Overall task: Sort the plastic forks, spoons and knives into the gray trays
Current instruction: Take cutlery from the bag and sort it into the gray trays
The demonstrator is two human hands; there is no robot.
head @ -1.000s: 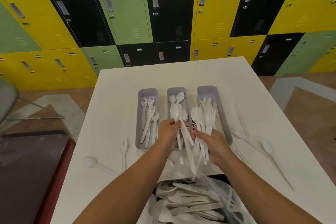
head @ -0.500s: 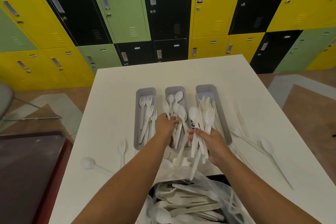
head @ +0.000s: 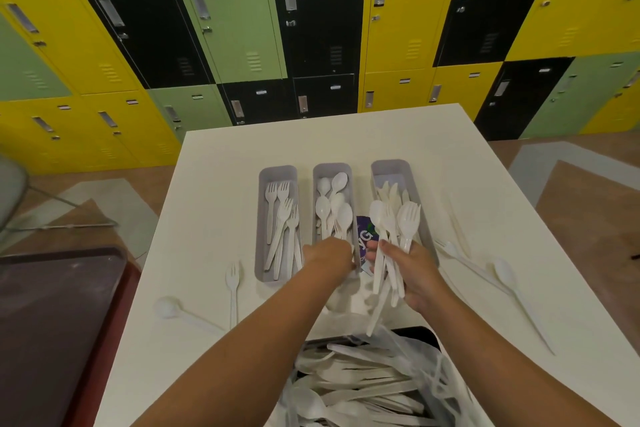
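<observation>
Clutched in the right hand [head: 412,270] is a mixed bunch of white cutlery [head: 393,239], spoon bowl and fork tines fanned upward, handles trailing down past the palm, hovering over the near end of the right tray [head: 391,170]. These pieces look feather-light, thin and springy, and slick against each other, so I'd say pinching one handle at mid-length is the safe way to peel it off without spilling the rest. Over to the left hand [head: 329,251], low at the near end of the middle tray [head: 332,168] among the spoons; its fingers are hidden, so whether it holds anything I cannot tell. Forks fill the left tray [head: 277,173]. Strays lie loose on the white table [head: 329,135], and a bag of cutlery [head: 363,388] waits nearest the person.
</observation>
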